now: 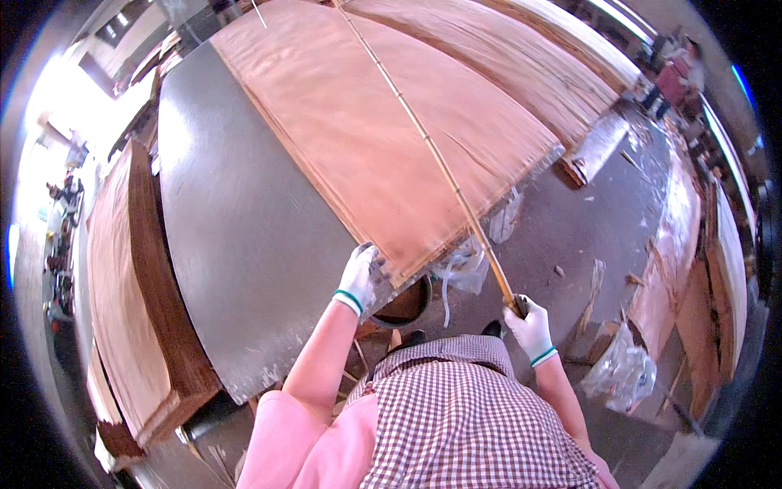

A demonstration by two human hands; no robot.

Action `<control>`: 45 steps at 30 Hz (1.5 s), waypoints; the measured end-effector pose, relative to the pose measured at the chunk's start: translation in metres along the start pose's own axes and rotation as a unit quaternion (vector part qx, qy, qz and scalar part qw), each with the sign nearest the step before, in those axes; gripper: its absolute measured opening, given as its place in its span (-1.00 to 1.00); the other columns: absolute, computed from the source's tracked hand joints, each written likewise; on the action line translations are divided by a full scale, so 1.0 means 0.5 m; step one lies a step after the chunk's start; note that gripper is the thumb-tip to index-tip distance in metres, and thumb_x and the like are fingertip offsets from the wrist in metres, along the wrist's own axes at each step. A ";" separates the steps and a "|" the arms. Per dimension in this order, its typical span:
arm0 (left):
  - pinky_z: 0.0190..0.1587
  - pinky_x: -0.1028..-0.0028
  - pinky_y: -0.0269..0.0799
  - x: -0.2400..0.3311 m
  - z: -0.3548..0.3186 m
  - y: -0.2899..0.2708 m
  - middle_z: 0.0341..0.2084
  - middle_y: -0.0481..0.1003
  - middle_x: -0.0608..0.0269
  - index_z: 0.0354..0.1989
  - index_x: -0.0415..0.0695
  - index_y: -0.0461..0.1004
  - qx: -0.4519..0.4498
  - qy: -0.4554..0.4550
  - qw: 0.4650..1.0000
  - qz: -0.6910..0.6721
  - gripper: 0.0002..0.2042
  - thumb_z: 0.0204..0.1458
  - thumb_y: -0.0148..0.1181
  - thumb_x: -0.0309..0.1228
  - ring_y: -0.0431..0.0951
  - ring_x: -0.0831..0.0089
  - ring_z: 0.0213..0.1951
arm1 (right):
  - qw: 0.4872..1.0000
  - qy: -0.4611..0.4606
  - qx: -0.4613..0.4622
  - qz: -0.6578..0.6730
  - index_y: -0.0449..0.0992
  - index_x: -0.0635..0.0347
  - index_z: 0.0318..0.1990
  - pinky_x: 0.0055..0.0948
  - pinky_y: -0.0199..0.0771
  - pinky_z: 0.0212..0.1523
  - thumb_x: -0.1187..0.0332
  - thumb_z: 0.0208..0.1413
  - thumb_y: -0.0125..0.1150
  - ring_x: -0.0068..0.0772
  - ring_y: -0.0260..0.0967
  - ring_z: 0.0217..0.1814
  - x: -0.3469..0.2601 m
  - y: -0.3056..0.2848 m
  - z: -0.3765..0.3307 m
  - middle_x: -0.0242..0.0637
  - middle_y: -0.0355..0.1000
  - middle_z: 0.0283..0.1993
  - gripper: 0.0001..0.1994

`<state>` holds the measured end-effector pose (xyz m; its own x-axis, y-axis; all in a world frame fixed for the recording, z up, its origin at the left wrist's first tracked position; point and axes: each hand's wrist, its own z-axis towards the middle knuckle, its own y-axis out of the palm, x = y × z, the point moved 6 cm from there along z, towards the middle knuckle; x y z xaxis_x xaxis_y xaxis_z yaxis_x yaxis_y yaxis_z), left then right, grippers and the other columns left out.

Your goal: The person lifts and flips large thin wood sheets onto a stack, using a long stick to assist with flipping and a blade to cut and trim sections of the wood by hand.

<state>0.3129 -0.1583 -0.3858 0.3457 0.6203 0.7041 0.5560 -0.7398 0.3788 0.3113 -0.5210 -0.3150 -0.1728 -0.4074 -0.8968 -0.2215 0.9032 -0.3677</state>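
Observation:
A wide, thin pinkish-tan wood veneer sheet (358, 122) lies over the dark grey flat tabletop (236, 204). My left hand (361, 275), in a white glove with a green cuff and darkened fingertips, is at the sheet's near left corner. Its fingers are bent and a little apart, touching the edge. Lower right, my right hand (531, 328) wears a matching glove and is closed round the thick end of a long bamboo pole (440, 159). The pole slants up and away across the sheet toward the far edge.
Stacks of veneer stand at the left (134, 301) and the far right (489, 57). Under the near corner is a dark bucket (407, 303), beside clear plastic (466, 269). A plastic bag (623, 371) and veneer scraps lie on the floor. Another person (674, 77) stands far right.

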 end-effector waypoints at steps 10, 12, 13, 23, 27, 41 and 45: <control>-0.62 0.46 0.35 0.007 0.032 0.080 -0.32 0.42 0.17 0.01 -0.15 0.35 0.194 -0.023 0.963 0.188 -0.58 0.09 0.09 -0.13 0.37 0.51 -0.63 | 0.955 0.099 -0.260 0.101 0.46 0.20 -0.05 -0.64 0.21 -0.58 0.41 0.04 0.22 -0.70 0.18 -0.61 0.006 -0.138 0.386 -0.53 0.29 -0.54 -0.71; -0.27 0.35 0.44 -0.013 0.019 0.053 -0.25 0.44 0.01 -0.03 -0.20 0.39 0.318 0.099 0.886 0.323 -0.47 -0.05 0.23 -0.04 0.51 0.28 -0.28 | 0.935 0.140 -0.292 0.142 0.43 0.20 -0.02 -0.63 0.22 -0.60 0.41 0.02 0.22 -0.67 0.18 -0.64 0.048 -0.181 0.415 -0.52 0.28 -0.56 -0.67; -0.10 0.28 0.44 -0.038 0.006 0.006 -0.15 0.43 -0.06 0.01 -0.20 0.36 0.373 0.174 0.827 0.384 -0.41 -0.10 0.27 -0.03 0.50 0.17 -0.12 | 0.927 0.157 -0.312 0.136 0.43 0.21 -0.04 -0.62 0.22 -0.60 0.42 0.02 0.21 -0.67 0.18 -0.64 0.062 -0.197 0.419 -0.51 0.28 -0.55 -0.68; -0.03 0.26 0.40 -0.067 -0.013 0.105 -0.21 0.48 -0.19 -0.05 -0.19 0.35 0.460 0.096 0.764 0.442 -0.50 -0.23 0.28 -0.33 0.51 0.01 -0.13 | 0.945 0.162 -0.284 0.028 0.44 0.27 -0.16 -0.61 0.28 -0.56 0.42 0.02 0.17 -0.62 0.27 -0.57 0.161 -0.324 0.453 -0.43 0.34 -0.50 -0.78; -0.18 0.36 0.45 -0.061 -0.002 0.085 -0.41 0.56 -0.01 -0.30 -0.32 0.50 0.449 0.155 0.796 0.375 -0.71 -0.19 0.27 -0.38 0.56 0.23 -0.31 | 0.957 0.130 -0.259 0.035 0.43 0.30 -0.18 -0.57 0.30 -0.58 0.44 0.00 0.15 -0.58 0.27 -0.61 0.144 -0.339 0.460 -0.40 0.34 -0.53 -0.78; -0.30 0.46 0.43 -0.107 0.024 0.066 -0.48 0.54 0.22 -0.35 -0.31 0.49 0.487 0.105 0.862 0.096 -0.73 -0.10 0.32 -0.34 0.49 0.47 -0.39 | 0.966 0.053 -0.227 0.116 0.50 0.19 -0.38 -0.68 0.05 -0.73 0.46 0.05 0.14 -0.77 0.09 -0.75 -0.035 -0.356 0.620 -0.59 0.24 -0.68 -0.96; -0.41 0.60 0.40 -0.069 -0.006 0.103 -0.43 0.52 0.27 -0.24 -0.27 0.52 0.507 0.183 0.799 0.268 -0.80 -0.01 0.24 -0.44 0.47 0.56 -0.49 | 0.950 0.048 -0.281 0.131 0.46 0.19 -0.39 -0.66 0.04 -0.73 0.46 0.07 0.12 -0.75 0.08 -0.75 -0.059 -0.356 0.663 -0.58 0.20 -0.69 -0.97</control>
<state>0.3272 -0.2185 -0.3889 0.5991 0.0305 0.8001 0.7921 -0.1684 -0.5867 0.6739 -0.6251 -0.3047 -0.3729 -0.2125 -0.9032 -0.6310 0.7718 0.0789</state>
